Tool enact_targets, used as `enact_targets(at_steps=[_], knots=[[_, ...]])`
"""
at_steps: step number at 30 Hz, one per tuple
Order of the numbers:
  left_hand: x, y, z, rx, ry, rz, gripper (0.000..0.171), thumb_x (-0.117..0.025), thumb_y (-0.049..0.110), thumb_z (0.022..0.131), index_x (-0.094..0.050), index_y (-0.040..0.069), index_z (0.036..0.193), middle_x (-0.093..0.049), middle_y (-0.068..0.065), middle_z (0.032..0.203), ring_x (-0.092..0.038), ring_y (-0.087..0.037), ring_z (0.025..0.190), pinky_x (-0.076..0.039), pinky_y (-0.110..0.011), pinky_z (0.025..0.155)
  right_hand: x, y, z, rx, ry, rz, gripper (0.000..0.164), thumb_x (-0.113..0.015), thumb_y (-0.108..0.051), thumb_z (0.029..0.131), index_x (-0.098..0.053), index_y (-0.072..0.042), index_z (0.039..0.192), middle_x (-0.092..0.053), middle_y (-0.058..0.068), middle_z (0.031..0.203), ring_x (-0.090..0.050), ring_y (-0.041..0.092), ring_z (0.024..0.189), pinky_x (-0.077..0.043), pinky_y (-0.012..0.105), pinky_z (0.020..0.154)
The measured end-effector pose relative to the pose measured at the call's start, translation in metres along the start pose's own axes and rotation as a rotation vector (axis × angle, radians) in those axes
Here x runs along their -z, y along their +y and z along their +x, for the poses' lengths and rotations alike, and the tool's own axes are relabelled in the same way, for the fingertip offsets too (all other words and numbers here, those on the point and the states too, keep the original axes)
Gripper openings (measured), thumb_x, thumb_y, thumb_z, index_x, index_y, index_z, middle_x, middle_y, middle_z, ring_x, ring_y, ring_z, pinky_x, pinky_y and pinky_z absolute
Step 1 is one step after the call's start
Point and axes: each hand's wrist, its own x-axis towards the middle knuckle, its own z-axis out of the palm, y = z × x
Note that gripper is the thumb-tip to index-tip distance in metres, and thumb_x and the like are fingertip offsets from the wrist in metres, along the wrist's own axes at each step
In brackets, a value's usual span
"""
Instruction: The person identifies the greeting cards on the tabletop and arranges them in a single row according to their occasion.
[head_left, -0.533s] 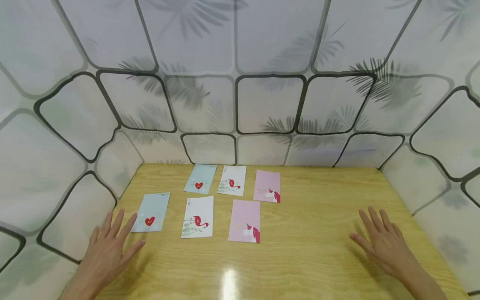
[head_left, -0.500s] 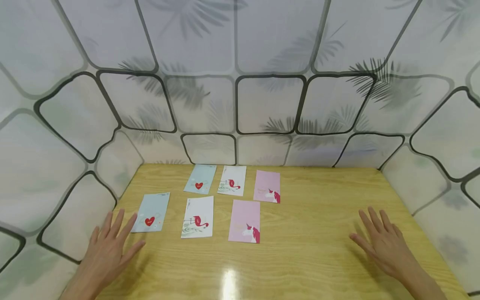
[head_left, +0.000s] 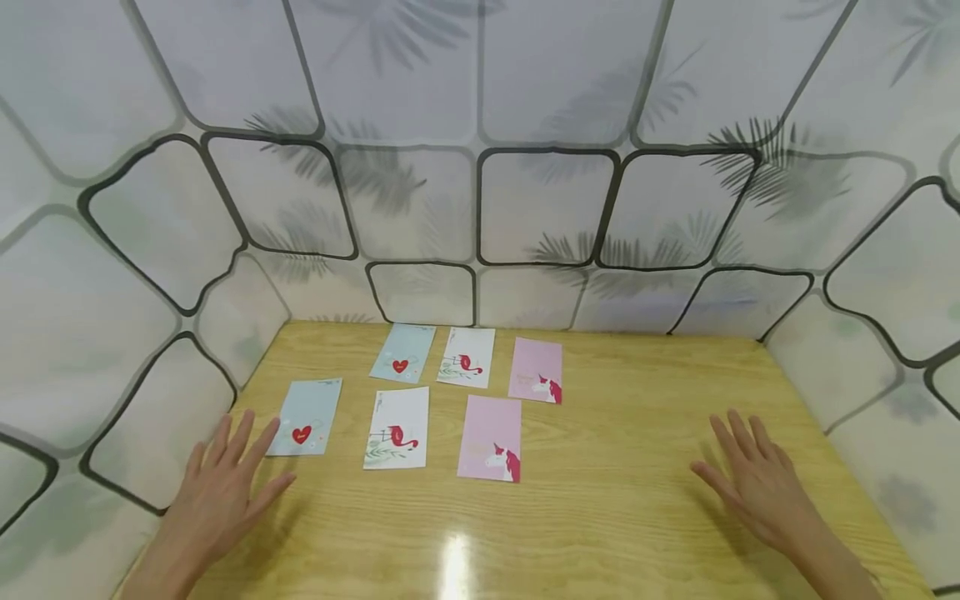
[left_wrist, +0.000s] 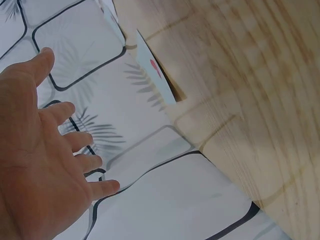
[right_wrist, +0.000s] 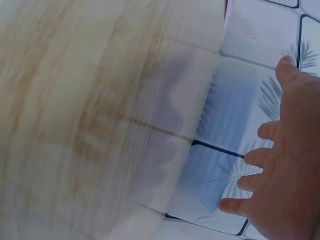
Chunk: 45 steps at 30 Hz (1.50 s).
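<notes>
My left hand (head_left: pixel 219 498) is spread at the left side of the table, its fingertips beside a light blue card (head_left: pixel 307 417) with a red heart. It holds nothing. In the left wrist view that blue card (left_wrist: pixel 156 67) lies beyond the hand (left_wrist: pixel 45 140). My right hand (head_left: pixel 761 492), also spread and holding nothing, is over the right side, well apart from the cards. A white flamingo card (head_left: pixel 397 412) and a pink unicorn card (head_left: pixel 487 425) complete the front row. Behind them lie another blue heart card (head_left: pixel 405 346), flamingo card (head_left: pixel 468 346) and unicorn card (head_left: pixel 534 362).
The wooden table (head_left: pixel 637 433) meets a patterned white wall (head_left: pixel 547 208) at the back, with similar walls on the left (head_left: pixel 165 242) and right (head_left: pixel 892 283). A bright reflection shows near the table's front.
The head view has shifted slightly, so the cards sit a little higher in it. My right hand appears slightly further left. Both hands keep their spread shape, and the cards keep their layout.
</notes>
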Motion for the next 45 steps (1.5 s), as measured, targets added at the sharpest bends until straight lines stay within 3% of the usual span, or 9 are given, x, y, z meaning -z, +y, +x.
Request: enact_targets(at_steps=[11, 17, 23, 27, 34, 45], knots=[[0.0, 0.013, 0.005, 0.01, -0.033, -0.034, 0.075, -0.064, 0.051, 0.099, -0.042, 0.008, 0.156, -0.03, -0.032, 0.16, -0.011, -0.049, 0.153, -0.019, -0.076, 0.11, -0.004, -0.021, 0.015, 0.047, -0.01, 0.06, 0.079, -0.057, -0.041, 0.106, -0.022, 0.003, 0.162, -0.013, 0.033, 0.165, 0.0, 0.051, 0.153, -0.018, 0.079, 0.108], [0.003, 0.025, 0.018, 0.015, -0.099, -0.047, 0.078, -0.062, 0.052, 0.1, -0.035, 0.012, 0.161, -0.02, -0.028, 0.166, -0.008, -0.049, 0.154, -0.017, -0.075, 0.113, -0.008, -0.034, 0.027, 0.07, 0.0, 0.087, 0.079, -0.057, -0.04, 0.106, -0.021, 0.002, 0.162, -0.013, 0.032, 0.166, -0.002, 0.049, 0.154, -0.02, 0.081, 0.105], [0.002, 0.037, 0.03, -0.001, -0.125, -0.052, 0.078, -0.061, 0.053, 0.1, -0.038, 0.007, 0.159, -0.021, -0.028, 0.166, -0.01, -0.049, 0.153, -0.02, -0.075, 0.112, -0.013, -0.049, 0.038, 0.091, -0.019, 0.092, 0.08, -0.058, -0.042, 0.106, -0.022, 0.003, 0.162, -0.016, 0.032, 0.165, -0.006, 0.051, 0.153, -0.022, 0.079, 0.106], [-0.002, 0.044, 0.038, -0.013, -0.137, -0.075, 0.078, -0.061, 0.053, 0.1, -0.038, 0.007, 0.16, -0.022, -0.028, 0.165, -0.008, -0.048, 0.154, -0.018, -0.075, 0.113, -0.017, -0.058, 0.044, 0.099, -0.026, 0.086, 0.08, -0.058, -0.043, 0.106, -0.024, 0.002, 0.161, -0.018, 0.031, 0.165, -0.009, 0.052, 0.152, -0.022, 0.078, 0.108], [-0.011, 0.061, 0.054, -0.068, -0.097, -0.093, 0.076, -0.061, 0.052, 0.101, -0.04, 0.007, 0.158, -0.025, -0.027, 0.165, -0.017, -0.052, 0.151, -0.019, -0.074, 0.114, -0.025, -0.074, 0.056, 0.129, -0.029, 0.078, 0.079, -0.059, -0.043, 0.105, -0.028, 0.003, 0.16, -0.02, 0.032, 0.164, -0.013, 0.054, 0.151, -0.023, 0.076, 0.11], [-0.027, 0.092, 0.078, -0.107, -0.12, -0.119, 0.076, -0.063, 0.049, 0.1, -0.039, 0.008, 0.159, -0.023, -0.026, 0.166, -0.015, -0.049, 0.153, -0.017, -0.071, 0.117, -0.036, -0.103, 0.076, 0.187, -0.044, 0.061, 0.077, -0.061, -0.041, 0.104, -0.031, 0.004, 0.159, -0.021, 0.029, 0.165, -0.014, 0.052, 0.152, -0.023, 0.071, 0.115]])
